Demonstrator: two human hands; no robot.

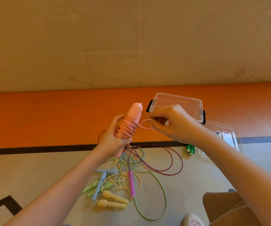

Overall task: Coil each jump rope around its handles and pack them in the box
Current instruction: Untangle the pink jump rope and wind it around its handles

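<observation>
Left hand point(113, 141) grips pink handles point(134, 116), coils on; right hand point(169, 123) pinches rope tail point(145, 123) (tuck next). Box point(200, 110) awaits.

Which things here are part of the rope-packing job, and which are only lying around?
Part of the job:
- pink rope, coiled on its handles, held by left hand
- its loose end, pinched by right hand
- clear box
- uncoiled ropes on the floor
- green handles

Lying about:
- clear lid
- white shoe
</observation>
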